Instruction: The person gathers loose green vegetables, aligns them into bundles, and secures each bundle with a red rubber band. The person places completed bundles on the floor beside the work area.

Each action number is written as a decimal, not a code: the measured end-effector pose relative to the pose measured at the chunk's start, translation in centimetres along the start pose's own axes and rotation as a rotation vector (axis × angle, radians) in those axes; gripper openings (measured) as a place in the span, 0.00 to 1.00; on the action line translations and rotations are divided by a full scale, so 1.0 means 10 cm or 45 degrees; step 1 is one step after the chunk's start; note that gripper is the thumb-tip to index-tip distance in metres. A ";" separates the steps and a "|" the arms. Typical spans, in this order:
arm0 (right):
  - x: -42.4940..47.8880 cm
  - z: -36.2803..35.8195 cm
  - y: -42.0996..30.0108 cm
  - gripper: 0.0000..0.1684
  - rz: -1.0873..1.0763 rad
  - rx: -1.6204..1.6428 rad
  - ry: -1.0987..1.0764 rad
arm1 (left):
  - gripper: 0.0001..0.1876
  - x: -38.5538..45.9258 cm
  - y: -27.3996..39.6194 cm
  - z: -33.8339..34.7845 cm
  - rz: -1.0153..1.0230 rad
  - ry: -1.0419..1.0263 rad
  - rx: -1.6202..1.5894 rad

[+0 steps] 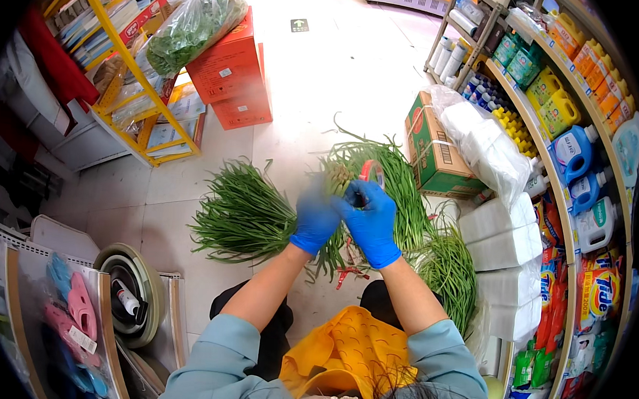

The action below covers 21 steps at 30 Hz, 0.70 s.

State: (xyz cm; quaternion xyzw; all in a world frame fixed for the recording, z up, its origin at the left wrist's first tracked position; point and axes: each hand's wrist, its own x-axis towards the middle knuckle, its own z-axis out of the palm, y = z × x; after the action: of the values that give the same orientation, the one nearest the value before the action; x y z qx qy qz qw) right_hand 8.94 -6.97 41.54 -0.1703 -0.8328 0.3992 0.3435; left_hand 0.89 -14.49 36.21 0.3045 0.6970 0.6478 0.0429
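Both my hands wear blue gloves and meet above the floor, in front of my knees. My left hand (317, 215), blurred, is closed around a small bunch of green chives (338, 178), whose pale stem ends point up. Some leaves hang below the hands. In the fingers of my right hand (372, 218) is a roll of red tape (372, 172), close beside the bunch. A heap of chives (243, 212) lies on the floor to the left. Another long pile of chives (401, 198) lies beyond and right of my hands. Red scraps (348, 274) are scattered below them.
Thinner green stalks (451, 277) lie at the right, beside white foam boxes (503, 263). A green-and-brown carton (441, 151) stands near the detergent shelves (565, 158). Red cartons (228, 70) carry a plastic bag of leafy greens (193, 27), by a yellow rack (126, 59).
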 end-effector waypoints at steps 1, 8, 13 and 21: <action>0.01 -0.01 0.01 0.12 0.030 0.048 -0.009 | 0.16 0.00 0.02 0.02 -0.007 -0.003 -0.051; 0.02 -0.02 0.00 0.05 0.255 0.486 0.021 | 0.18 0.03 0.14 0.00 0.016 -0.084 -0.134; 0.03 -0.03 0.02 0.05 0.348 0.603 0.016 | 0.27 0.03 0.30 -0.07 -0.123 -0.276 -0.321; 0.07 -0.09 0.04 0.04 0.428 0.812 -0.129 | 0.34 0.05 0.19 -0.09 -0.257 -0.371 -0.663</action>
State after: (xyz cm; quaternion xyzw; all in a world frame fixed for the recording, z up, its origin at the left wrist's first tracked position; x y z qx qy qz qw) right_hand 9.08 -5.88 41.92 -0.1693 -0.6428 0.6976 0.2672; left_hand 0.78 -15.07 38.25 0.3020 0.5210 0.7465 0.2830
